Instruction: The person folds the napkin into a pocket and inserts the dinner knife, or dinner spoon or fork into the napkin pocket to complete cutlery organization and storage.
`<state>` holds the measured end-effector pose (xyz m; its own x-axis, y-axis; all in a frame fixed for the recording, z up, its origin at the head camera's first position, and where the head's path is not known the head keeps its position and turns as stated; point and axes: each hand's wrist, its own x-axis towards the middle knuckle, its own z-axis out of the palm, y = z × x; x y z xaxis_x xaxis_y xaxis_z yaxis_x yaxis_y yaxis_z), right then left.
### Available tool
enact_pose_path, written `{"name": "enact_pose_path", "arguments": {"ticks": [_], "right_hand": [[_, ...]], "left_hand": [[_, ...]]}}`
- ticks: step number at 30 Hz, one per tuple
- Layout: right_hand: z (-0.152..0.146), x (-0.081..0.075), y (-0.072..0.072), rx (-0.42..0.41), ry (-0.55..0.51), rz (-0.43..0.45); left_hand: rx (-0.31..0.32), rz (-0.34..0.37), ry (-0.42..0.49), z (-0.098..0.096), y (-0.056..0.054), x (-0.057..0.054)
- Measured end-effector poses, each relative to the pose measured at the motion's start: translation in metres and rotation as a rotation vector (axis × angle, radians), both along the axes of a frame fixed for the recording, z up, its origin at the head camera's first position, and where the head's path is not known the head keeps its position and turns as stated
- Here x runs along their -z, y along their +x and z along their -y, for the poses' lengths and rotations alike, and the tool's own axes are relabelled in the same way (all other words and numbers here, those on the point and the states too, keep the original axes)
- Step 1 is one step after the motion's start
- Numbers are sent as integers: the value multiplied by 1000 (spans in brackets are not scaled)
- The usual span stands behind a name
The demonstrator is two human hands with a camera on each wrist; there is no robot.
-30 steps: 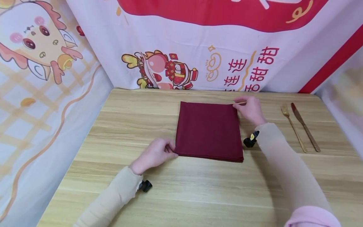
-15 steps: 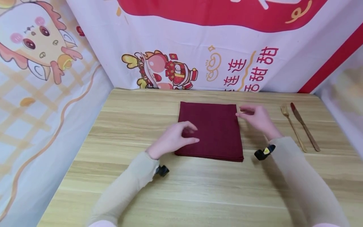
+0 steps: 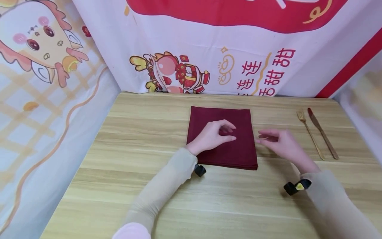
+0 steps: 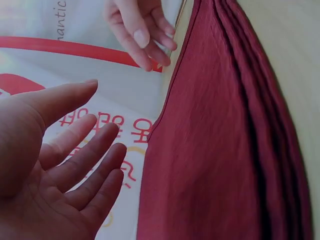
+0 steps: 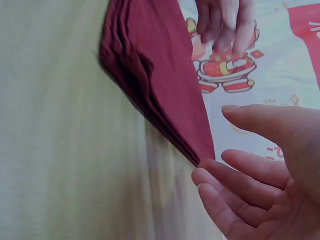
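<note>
A dark red cloth napkin (image 3: 226, 152), folded into a flat square of several layers, lies on the wooden table. Over its middle hovers my left hand (image 3: 213, 134), its fingers spread and relaxed with nothing between them. In the left wrist view the left hand (image 4: 65, 165) is apart from the napkin (image 4: 200, 140). Just off the napkin's right edge is my right hand (image 3: 282, 142), fingers loosely bent and holding nothing. The right wrist view shows the right hand (image 5: 255, 185) with fingertips close to the napkin's corner (image 5: 170, 100); whether they touch I cannot tell.
A gold fork (image 3: 310, 136) and a gold knife (image 3: 323, 134) lie side by side at the right of the wooden table (image 3: 143, 132). Behind the table hangs a printed cloth (image 3: 179, 36), with another patterned cloth (image 3: 86, 109) along the left side.
My left hand has let go of the napkin's near left corner and moved right, over its middle. My right hand has left the far right corner and come nearer, alongside the right edge.
</note>
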<state>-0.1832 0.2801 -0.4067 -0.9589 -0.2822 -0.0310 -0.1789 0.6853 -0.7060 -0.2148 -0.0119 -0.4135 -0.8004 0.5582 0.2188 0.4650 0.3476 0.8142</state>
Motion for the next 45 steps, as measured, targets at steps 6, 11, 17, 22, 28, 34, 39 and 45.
{"name": "enact_pose_path", "arguments": {"ticks": [6, 11, 17, 22, 28, 34, 39, 45], "right_hand": [[0, 2, 22, -41, -53, 43], [2, 1, 35, -55, -99, 171], [4, 2, 47, -21, -211, 370], [2, 8, 51, -2, -324, 508], [4, 12, 50, -16, -312, 513], [11, 13, 49, -20, -322, 488], [13, 15, 48, -37, -374, 478], [10, 15, 45, -25, -366, 468]], "left_hand": [[26, 41, 39, -19, -1, 7], [58, 57, 26, -29, 4, 9], [95, 59, -32, -38, 12, 13], [151, 63, -89, -44, 18, 16], [210, 89, -155, -49, 24, 20], [211, 99, -190, -51, 28, 22], [213, 78, -236, -52, 29, 22], [183, 83, -232, -53, 31, 21]]}}
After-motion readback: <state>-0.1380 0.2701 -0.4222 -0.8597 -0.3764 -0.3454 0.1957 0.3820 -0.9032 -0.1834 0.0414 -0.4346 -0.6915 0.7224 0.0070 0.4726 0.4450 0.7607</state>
